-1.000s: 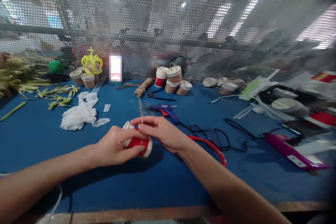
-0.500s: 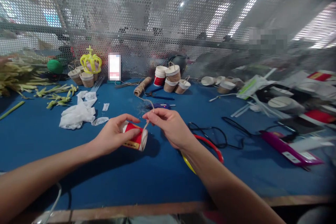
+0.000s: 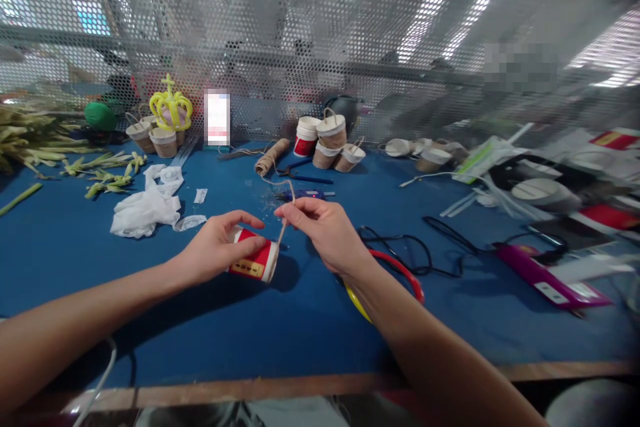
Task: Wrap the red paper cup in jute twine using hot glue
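My left hand (image 3: 220,243) is closed around a red and white paper cup (image 3: 255,260), which lies tilted on its side above the blue table with one end toward the right. Thumb and fingertips of my right hand (image 3: 320,223) pinch a length of brown twine (image 3: 283,233). This twine runs from the cup's right end up through my fingers and back to a twine roll (image 3: 271,157) lying farther away. Just beyond my right hand is a blue glue gun (image 3: 303,195), partly hidden by the fingers.
Dark pliers (image 3: 307,177) lie near twine-wrapped cups (image 3: 333,132). On the left are crumpled white cloth (image 3: 145,213), dried husks (image 3: 30,133) and a yellow crown (image 3: 170,107). Rightward sit black cable (image 3: 425,260), a red-yellow ring (image 3: 400,270) and a purple power strip (image 3: 550,277).
The cup has turned in my left hand, showing more of its gold label. My right hand still pinches the twine, now drawn straighter from the cup's end. The whole view has shifted slightly.
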Motion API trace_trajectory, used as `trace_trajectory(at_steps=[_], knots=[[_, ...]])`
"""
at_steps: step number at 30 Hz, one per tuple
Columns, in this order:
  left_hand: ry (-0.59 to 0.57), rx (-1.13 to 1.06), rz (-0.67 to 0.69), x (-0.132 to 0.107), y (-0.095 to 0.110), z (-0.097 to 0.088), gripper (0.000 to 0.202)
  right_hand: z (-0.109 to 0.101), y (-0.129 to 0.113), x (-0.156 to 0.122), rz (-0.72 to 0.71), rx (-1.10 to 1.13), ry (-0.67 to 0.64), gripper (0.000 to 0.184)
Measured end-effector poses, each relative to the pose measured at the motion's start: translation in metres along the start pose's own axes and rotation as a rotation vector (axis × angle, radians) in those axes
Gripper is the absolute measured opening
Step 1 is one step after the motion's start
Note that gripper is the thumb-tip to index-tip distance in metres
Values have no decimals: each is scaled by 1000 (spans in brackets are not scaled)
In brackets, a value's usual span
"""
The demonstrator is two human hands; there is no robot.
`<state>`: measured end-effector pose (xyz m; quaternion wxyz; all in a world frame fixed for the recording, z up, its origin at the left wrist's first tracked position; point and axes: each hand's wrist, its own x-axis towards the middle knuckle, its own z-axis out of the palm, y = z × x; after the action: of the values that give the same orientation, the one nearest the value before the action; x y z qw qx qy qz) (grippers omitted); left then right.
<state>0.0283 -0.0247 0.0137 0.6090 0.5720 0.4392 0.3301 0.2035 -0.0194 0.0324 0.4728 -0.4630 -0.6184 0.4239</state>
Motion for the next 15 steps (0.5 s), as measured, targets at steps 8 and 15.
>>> trace_trajectory(at_steps=[8,15], knots=[[9,-1,35,-4,5,3,26,0,3,0,29,-13,8,14],[26,-47,93,-6,4,3,24,2,3,1,50,-26,5,14]])
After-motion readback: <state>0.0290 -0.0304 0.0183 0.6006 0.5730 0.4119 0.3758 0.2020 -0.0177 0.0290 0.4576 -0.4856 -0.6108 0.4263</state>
